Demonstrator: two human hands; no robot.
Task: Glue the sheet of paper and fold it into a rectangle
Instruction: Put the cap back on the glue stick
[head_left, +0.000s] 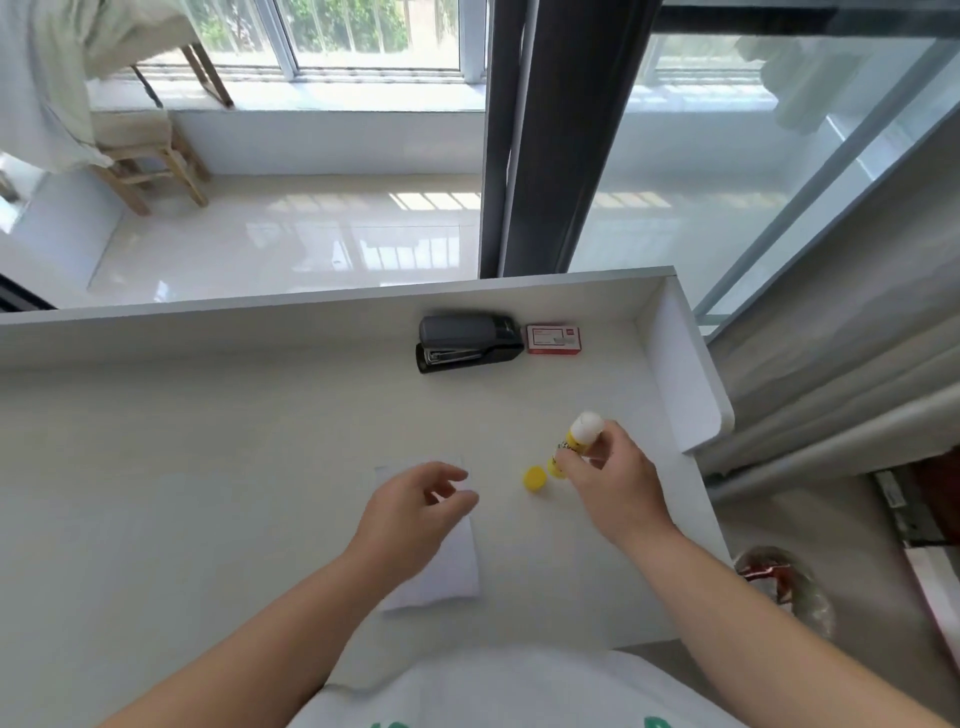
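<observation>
A white sheet of paper (447, 566) lies flat on the white desk (208, 467) in front of me. My left hand (410, 514) hovers over the sheet with fingers loosely curled, holding nothing. My right hand (613, 483) grips a yellow and white glue stick (576, 441), uncapped, with its white tip pointing up and away. The stick's yellow cap (535, 478) stands on the desk between the paper and my right hand.
A black stapler (467, 343) and a small red box of staples (553, 339) sit near the desk's raised back edge. A raised side panel (685, 374) borders the desk on the right. Beyond are a window, a wooden stool and curtains.
</observation>
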